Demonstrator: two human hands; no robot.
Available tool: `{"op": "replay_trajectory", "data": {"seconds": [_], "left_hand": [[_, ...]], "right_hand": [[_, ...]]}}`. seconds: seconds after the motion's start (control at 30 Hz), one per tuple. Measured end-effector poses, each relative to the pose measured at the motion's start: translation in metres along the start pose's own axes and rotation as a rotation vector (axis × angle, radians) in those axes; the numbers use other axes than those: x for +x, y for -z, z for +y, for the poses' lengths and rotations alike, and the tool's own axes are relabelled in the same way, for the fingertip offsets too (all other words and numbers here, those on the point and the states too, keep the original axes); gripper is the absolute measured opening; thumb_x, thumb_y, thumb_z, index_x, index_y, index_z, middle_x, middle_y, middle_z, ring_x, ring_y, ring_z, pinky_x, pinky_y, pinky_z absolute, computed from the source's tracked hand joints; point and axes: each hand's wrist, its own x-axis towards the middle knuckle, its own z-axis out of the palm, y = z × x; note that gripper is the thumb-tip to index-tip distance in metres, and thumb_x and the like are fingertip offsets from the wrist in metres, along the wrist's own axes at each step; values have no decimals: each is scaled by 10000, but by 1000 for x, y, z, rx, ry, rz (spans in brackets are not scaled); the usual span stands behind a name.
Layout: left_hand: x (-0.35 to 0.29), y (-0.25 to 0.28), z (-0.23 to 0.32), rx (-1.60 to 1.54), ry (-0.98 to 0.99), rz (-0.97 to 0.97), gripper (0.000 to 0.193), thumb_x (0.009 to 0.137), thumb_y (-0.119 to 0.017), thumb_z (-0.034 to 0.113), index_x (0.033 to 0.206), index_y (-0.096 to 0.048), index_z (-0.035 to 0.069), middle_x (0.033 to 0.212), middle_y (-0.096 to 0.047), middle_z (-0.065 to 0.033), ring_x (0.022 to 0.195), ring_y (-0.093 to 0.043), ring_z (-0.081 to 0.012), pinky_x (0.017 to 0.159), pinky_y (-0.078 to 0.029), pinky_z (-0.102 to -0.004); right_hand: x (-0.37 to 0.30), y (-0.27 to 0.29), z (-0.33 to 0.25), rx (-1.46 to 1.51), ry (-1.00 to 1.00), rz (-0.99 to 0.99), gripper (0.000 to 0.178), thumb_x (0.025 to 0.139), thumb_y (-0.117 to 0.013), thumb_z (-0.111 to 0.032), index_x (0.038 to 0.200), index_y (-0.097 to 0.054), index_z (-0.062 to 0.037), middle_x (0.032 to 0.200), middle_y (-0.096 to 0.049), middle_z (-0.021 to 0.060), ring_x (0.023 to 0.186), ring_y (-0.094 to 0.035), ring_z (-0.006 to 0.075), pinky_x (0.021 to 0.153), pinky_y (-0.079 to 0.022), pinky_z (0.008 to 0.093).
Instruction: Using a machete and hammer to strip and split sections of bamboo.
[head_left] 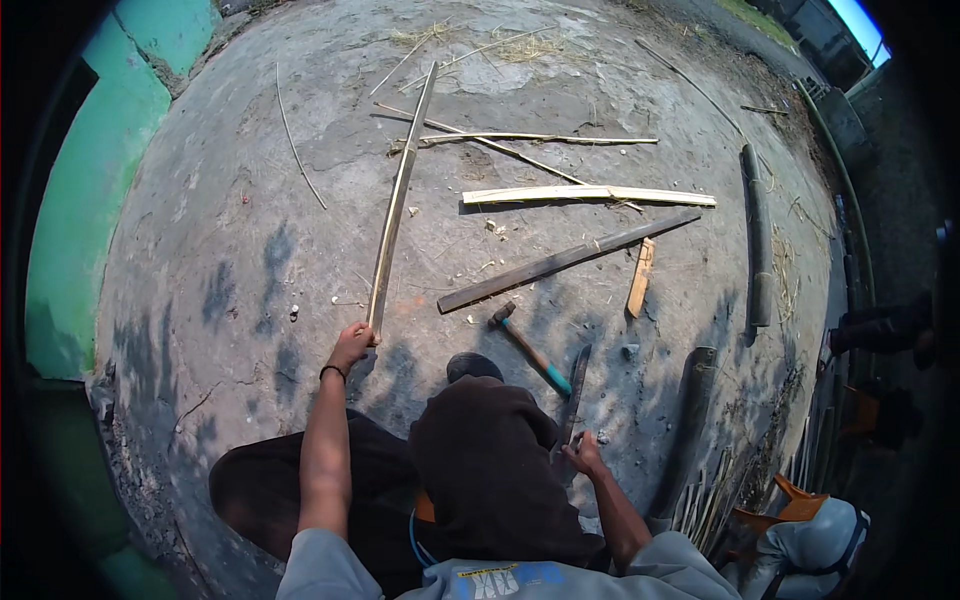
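On the bare grey concrete ground (230, 230) outdoors, the left hand (352, 345) is closing its grip round the near end of a long, thin, pale split bamboo strip (398, 200), which is stretching away across the ground. The right hand (583, 457) is gripping a long dark metal blade (575, 395) beside the knee. One teal-handled hammer (530, 348), one dark flat plank (565, 261) and one pale split bamboo slat (588, 195) are lying near; a green wall (90, 200) is bordering the left.
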Motion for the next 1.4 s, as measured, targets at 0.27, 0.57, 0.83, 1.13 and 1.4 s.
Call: {"op": "replay_trajectory", "data": {"seconds": [0.27, 0.57, 0.83, 1.13, 1.4], "left_hand": [[-26, -9, -5, -839, 189, -383, 350, 892, -498, 342, 1045, -629, 56, 1004, -683, -105, 947, -664, -249, 913, -484, -526], [-43, -31, 20, -818, 161, -341, 293, 877, -702, 448, 988, -658, 180, 1069, -671, -8, 1126, -601, -231, 997, -385, -629], [-58, -39, 46, -607, 36, -274, 264, 892, -724, 429, 962, -650, 186, 1026, -659, 11, 1089, -605, -189, 1004, -405, -544], [-97, -12, 151, -754, -361, -349, 367, 981, -607, 416, 1154, -631, 93, 1029, -696, -39, 942, -675, -194, 931, -518, -448], [-143, -18, 224, -847, -482, -331, 290, 1013, -576, 344, 1100, -648, 77, 1067, -710, -57, 1019, -668, -179, 944, -529, -439]], "right_hand": [[16, -8, 11, 28, 155, 35, 610, 809, -791, -387, 1136, -462, 10, 799, -632, 192, 744, -647, 334, 677, -501, 441], [19, -3, 17, 101, 147, 78, 595, 792, -815, -350, 1096, -443, 1, 835, -635, 170, 798, -661, 327, 715, -514, 435], [11, -7, -6, 2, 81, 84, 634, 735, -864, -343, 1079, -465, 9, 891, -645, 192, 872, -670, 365, 768, -522, 446], [9, 8, -27, -65, 223, 488, 622, 801, -808, -295, 1191, -442, 23, 904, -633, 193, 858, -651, 368, 788, -511, 458], [46, 135, -310, 890, 510, 22, 308, 1030, -557, -302, 1179, -562, -33, 921, -638, 67, 783, -614, 123, 685, -527, 273]]}}
